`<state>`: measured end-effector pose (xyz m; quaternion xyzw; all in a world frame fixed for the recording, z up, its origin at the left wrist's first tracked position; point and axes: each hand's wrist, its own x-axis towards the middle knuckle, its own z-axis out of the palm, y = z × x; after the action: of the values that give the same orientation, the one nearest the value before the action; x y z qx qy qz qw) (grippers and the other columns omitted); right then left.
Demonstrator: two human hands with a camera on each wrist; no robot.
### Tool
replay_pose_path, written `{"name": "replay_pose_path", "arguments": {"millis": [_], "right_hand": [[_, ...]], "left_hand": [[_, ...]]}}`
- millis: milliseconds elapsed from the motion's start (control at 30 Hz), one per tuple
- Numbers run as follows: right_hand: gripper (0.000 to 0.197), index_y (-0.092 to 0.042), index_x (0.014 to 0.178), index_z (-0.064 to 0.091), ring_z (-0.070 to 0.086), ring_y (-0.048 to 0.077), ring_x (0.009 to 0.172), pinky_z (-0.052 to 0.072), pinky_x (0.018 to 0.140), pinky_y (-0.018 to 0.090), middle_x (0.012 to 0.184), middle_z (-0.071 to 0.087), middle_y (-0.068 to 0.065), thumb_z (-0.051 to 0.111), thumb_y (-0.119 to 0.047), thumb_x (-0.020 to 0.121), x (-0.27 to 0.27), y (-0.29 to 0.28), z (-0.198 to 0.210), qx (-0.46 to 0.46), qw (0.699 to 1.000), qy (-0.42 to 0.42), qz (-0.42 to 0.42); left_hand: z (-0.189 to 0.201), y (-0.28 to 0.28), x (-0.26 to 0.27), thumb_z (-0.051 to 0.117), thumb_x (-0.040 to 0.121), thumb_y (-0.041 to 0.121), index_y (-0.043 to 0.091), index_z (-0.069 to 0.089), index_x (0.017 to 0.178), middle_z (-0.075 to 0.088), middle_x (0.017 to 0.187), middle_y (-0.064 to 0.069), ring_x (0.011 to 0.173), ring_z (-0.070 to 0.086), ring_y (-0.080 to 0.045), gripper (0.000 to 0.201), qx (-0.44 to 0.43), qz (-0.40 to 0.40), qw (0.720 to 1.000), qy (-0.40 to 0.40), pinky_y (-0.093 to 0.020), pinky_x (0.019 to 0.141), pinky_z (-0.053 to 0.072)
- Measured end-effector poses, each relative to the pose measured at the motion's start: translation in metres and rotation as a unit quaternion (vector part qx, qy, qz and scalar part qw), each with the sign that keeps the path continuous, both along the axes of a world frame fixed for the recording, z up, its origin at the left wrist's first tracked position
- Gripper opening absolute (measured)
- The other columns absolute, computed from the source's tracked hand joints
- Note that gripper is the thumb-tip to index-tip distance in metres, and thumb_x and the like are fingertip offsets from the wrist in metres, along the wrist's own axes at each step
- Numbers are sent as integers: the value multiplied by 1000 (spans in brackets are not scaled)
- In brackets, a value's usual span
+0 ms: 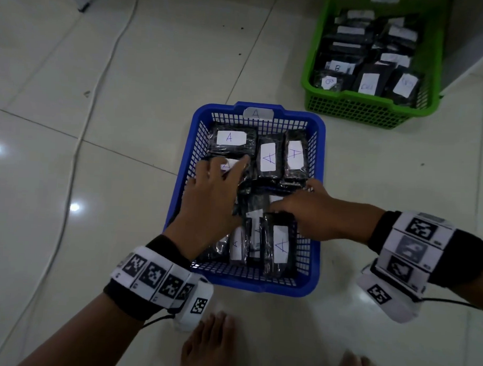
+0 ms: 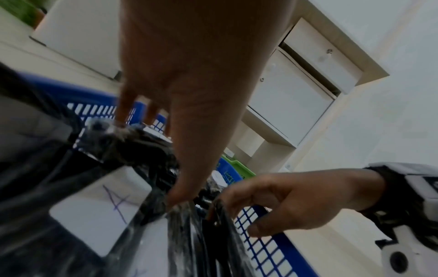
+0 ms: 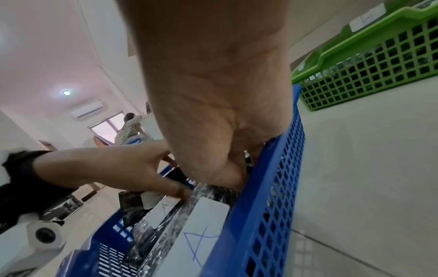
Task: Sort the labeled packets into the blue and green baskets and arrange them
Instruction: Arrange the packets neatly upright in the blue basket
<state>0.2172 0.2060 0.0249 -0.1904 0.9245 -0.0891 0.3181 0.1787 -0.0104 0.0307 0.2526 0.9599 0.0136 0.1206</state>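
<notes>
Lying under both hands (image 1: 261,208), packets (image 1: 268,159) fill the blue basket (image 1: 317,202).

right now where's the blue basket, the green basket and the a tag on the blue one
blue basket (image 1: 258,286): head view, near rim
green basket (image 1: 355,108): head view, front mesh wall
A tag (image 1: 257,113): head view, middle of the white tag on the far rim
</notes>
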Motion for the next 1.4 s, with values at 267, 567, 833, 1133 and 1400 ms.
{"name": "replay_pose_path", "arguments": {"millis": [267,567,833,1133,1400], "right_hand": [[34,-21,117,52,57,12,108,-20,117,49,99,63,-4,58,-18,83,9,7,-4,-27,999,-30,-10],[30,-31,108,57,60,2,104,-25,114,51,92,68,-11,44,-55,97,10,12,8,-40,997,-68,14],[37,-29,122,52,58,7,113,-26,113,46,103,69,-8,44,-55,97,21,14,4,-40,998,-50,20],[34,-23,110,50,59,16,105,-1,119,49,101,65,-3,41,-54,99,24,5,4,-28,999,-39,16],[39,-18,119,49,57,21,103,24,112,38,113,62,4,44,-51,99,10,-7,9,-1,996,-87,9]], "left_hand": [[-6,22,-15,43,90,74,45,47,142,46,143,14,134,28,-29,59,-69,-150,985,-53,-59,104,29],[-9,29,-16,54,92,64,51,36,148,53,142,17,144,19,-36,61,-92,-171,977,-88,-70,113,4],[-1,22,-45,60,89,61,42,62,104,65,99,23,119,47,-18,24,69,-26,994,-76,-56,107,19],[-5,38,-45,46,91,72,42,69,107,69,108,17,120,49,-23,41,-71,-83,994,-33,-61,109,23],[-9,30,-36,61,64,88,43,38,145,53,138,7,133,37,-31,96,-166,-236,957,-9,-62,109,19]]}}
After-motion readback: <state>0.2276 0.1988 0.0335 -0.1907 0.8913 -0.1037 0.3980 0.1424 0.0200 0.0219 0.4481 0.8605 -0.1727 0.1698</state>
